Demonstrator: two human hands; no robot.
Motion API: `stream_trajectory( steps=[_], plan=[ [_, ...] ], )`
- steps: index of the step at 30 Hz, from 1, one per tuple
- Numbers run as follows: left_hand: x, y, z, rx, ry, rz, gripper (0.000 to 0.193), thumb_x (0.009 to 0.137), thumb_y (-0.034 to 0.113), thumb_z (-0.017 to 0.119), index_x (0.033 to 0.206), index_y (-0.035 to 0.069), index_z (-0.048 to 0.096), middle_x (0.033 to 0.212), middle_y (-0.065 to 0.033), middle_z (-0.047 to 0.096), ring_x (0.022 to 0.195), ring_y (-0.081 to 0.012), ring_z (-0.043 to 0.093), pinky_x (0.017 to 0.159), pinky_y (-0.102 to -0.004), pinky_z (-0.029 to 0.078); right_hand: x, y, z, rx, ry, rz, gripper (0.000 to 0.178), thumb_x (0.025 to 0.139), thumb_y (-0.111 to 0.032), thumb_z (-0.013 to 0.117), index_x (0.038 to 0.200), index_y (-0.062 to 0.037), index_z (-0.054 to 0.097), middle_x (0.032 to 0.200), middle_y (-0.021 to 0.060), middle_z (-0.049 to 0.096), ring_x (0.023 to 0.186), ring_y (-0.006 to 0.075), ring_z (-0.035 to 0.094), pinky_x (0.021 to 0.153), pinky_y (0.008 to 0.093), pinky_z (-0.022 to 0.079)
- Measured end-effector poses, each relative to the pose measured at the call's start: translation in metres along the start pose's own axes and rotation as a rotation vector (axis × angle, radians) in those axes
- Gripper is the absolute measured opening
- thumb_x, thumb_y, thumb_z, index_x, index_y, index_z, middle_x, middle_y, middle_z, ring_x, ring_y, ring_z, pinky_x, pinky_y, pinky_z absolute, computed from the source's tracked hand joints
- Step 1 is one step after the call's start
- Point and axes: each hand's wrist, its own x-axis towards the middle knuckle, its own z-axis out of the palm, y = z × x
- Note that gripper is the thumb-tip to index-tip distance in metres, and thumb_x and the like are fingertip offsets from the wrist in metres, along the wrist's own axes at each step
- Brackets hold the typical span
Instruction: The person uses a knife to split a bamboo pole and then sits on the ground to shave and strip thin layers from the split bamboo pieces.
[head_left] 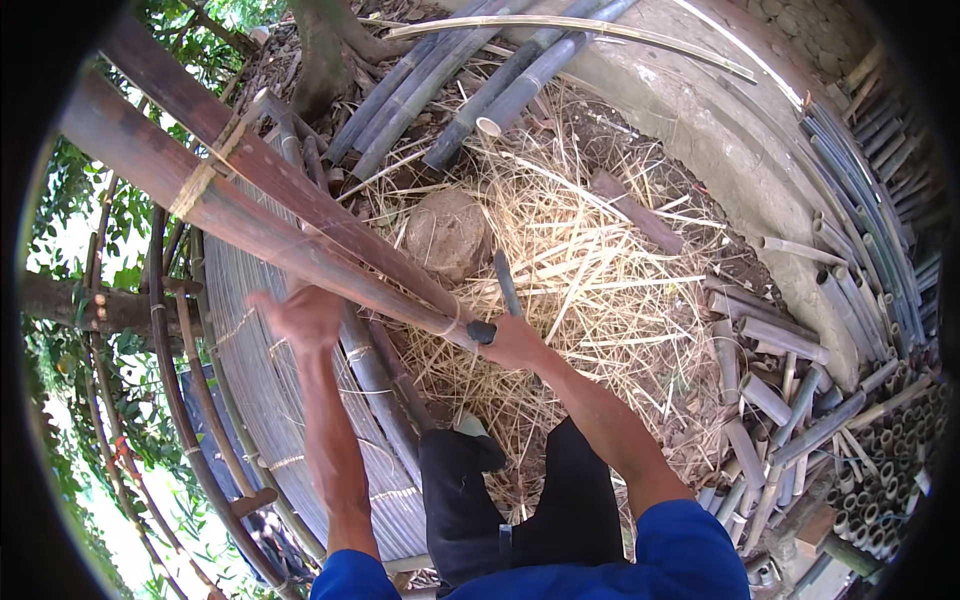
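Observation:
Two long brown bamboo lengths point(300, 243) slant in from the upper left and meet in front of me, with pale ties point(195, 187) round their upper parts. My left hand point(305, 316) is beside them, slightly blurred, its fingers spread and nothing seen in them; whether it touches the bamboo I cannot tell. Close to their lower end, my right hand point(516, 343) is closed round a black-handled tool point(482, 332), whose rounded end pokes out of the fist. A dark, narrow blade-like strip point(507, 284) shows just beyond that hand; its link to the tool is hidden.
Pale bamboo shavings point(600, 290) cover the ground around a round chopping stump point(447, 235). To my left stands a slatted bamboo panel point(270, 370). Grey bamboo poles point(520, 85) lie at the far side, and cut bamboo pieces point(770, 400) are heaped right, beside a low concrete ledge point(700, 150).

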Motion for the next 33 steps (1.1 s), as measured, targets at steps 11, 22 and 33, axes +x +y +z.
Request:
stream_trajectory(
  steps=[11,22,33],
  plan=[
    [0.015,0.047,0.121,0.684,0.146,0.183,0.030,0.076,0.009,0.090,0.099,-0.002,0.075,0.088,-0.0101,0.076,0.077,-0.0164,0.072,0.073,-0.0296,0.059,-0.013,0.000,-0.031,0.000,-0.213,-0.074,0.029,0.097,-0.018,0.065,0.122,-0.0023,0.064,0.092,0.0185,0.072,0.072,0.0238,0.072,0.067,0.0380,0.063],
    [0.060,0.006,0.165,0.677,0.152,0.259,0.018,0.087,0.011,0.081,0.095,-0.004,0.074,0.077,-0.0108,0.075,0.069,-0.0129,0.071,0.067,-0.0268,0.056,0.012,0.022,-0.055,-0.327,0.175,-0.108,0.034,0.094,-0.023,0.065,0.121,-0.0021,0.064,0.079,0.0129,0.072,0.072,0.0253,0.073,0.066,0.0386,0.059],
    [0.049,0.051,0.157,0.760,0.172,0.209,0.022,0.085,0.013,0.083,0.097,-0.004,0.076,0.070,-0.0077,0.071,0.063,-0.0128,0.068,0.063,-0.0259,0.054,-0.002,-0.031,-0.048,0.002,-0.267,0.066,0.042,0.083,-0.025,0.074,0.116,-0.0001,0.066,0.088,0.0186,0.071,0.077,0.0298,0.071,0.071,0.0415,0.058]
  ],
)
